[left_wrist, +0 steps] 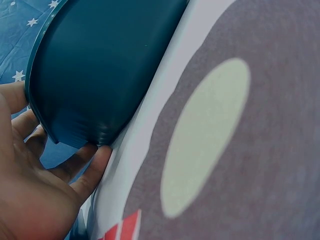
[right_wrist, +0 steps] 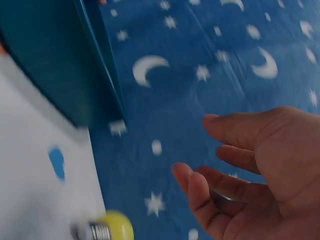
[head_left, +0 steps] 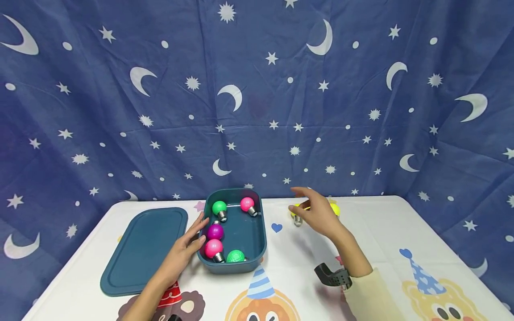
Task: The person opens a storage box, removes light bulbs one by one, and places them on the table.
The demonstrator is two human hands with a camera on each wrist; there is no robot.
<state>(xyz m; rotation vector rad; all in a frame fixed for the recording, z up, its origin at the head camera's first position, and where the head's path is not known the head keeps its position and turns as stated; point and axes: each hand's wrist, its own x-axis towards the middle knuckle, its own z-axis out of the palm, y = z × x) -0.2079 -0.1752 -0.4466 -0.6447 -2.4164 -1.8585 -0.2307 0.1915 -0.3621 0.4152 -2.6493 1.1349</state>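
Blue cloth (head_left: 257,113) with moons and stars hangs behind a white table (head_left: 291,272). The left hand (head_left: 181,250) touches the side of a box (head_left: 248,236), fingers spread and not wrapped around it, maybe so the box won't slide. Five bulbs (head_left: 215,232) lie inside, just right of that hand. To its left, a lid (head_left: 144,249) lies flat, perhaps put there to be out of the way. The right hand (head_left: 319,215) is near some yellow bulbs (head_left: 335,209), thumb and fingers apart, holding nothing. It partly hides them in the head view, so I can't tell how many. The right wrist view shows its bare palm, but just one yellow bulb. The left wrist view shows fingertips on the box's outside, but no bulbs.
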